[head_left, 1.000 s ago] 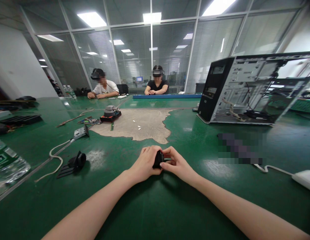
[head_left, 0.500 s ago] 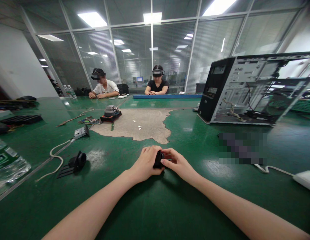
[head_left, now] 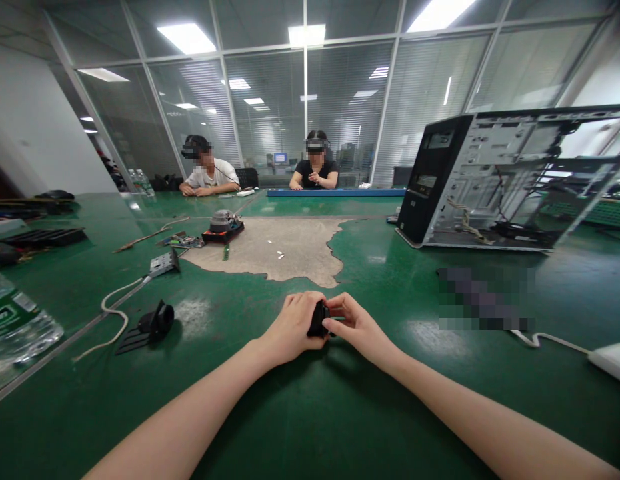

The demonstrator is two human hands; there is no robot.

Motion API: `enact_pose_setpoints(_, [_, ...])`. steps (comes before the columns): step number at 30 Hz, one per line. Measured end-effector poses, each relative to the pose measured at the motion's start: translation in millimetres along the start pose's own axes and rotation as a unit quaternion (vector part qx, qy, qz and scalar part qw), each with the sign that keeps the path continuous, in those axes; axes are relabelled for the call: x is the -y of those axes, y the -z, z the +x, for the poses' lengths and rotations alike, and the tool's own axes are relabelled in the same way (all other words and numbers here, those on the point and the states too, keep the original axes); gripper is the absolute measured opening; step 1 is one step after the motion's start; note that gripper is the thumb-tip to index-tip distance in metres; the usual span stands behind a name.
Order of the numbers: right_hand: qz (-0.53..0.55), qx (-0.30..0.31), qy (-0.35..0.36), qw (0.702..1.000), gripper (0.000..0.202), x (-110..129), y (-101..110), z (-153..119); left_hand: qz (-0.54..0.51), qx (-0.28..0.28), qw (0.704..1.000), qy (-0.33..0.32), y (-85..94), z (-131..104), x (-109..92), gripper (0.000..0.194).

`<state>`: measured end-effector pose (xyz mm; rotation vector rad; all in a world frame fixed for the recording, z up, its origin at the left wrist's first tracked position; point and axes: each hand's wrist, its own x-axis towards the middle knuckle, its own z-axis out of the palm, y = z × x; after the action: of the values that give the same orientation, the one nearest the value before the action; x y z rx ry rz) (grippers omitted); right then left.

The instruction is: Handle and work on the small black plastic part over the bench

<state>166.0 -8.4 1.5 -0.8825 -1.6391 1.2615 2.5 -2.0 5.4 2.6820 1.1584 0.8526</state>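
A small black part (head_left: 317, 320) is held between both hands, low over the green table (head_left: 300, 413). My left hand (head_left: 296, 321) wraps round its left side, with the thumb underneath. From the right, the thumb and fingers of my right hand (head_left: 351, 320) pinch its edge. What exactly the part is cannot be made out, as the fingers cover much of it. A black bracket with a round opening (head_left: 155, 325) lies to the left of my left hand.
An open computer case (head_left: 440, 187) stands at the right. A blurred dark object (head_left: 483, 300) with a white cable lies nearer. At the left are a water bottle (head_left: 20, 320), a metal bracket (head_left: 163, 263) and a heatsink (head_left: 223, 227). Two people sit across the table.
The black part has tilted slightly in my hands, and my right fingers have shifted a little. The person in black across the table has raised one hand towards the face.
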Motion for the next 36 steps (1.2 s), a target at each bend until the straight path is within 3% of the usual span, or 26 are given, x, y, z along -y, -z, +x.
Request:
enact_pose_setpoints(5, [-0.027, -0.015, -0.027, 0.999, 0.029, -2.1, 0.7, 0.8, -0.002, 0.004, 1.0, 0.002, 0.4, -0.4, 0.2, 0.051])
enact_pose_setpoints(10, [-0.006, 0.014, -0.006, 1.0, 0.027, -1.7, 2.5, -0.2, -0.006, 0.003, 1.0, 0.001, -0.6, -0.6, 1.0, 0.052])
enact_pose_setpoints(16, [0.001, -0.005, -0.002, 1.0, 0.018, -1.6, 2.3, -0.2, -0.005, 0.003, 1.0, 0.001, -1.5, -0.7, 1.6, 0.054])
enact_pose_setpoints(23, [-0.023, -0.016, -0.02, 0.999, 0.029, -2.2, 0.5, 1.4, -0.001, 0.004, 1.0, 0.003, -1.0, 0.0, 1.2, 0.053])
enact_pose_setpoints(29, [-0.019, 0.012, 0.002, 1.0, 0.026, -2.0, 2.5, -1.3, 0.0, 0.008, 1.0, -0.001, 0.0, -0.3, 0.7, 0.054])
enact_pose_setpoints(36, [-0.026, -0.021, 0.014, 0.999, 0.019, -3.4, 0.8, 0.6, 0.004, 0.002, 1.0, -0.002, -1.3, 0.1, 1.9, 0.053])
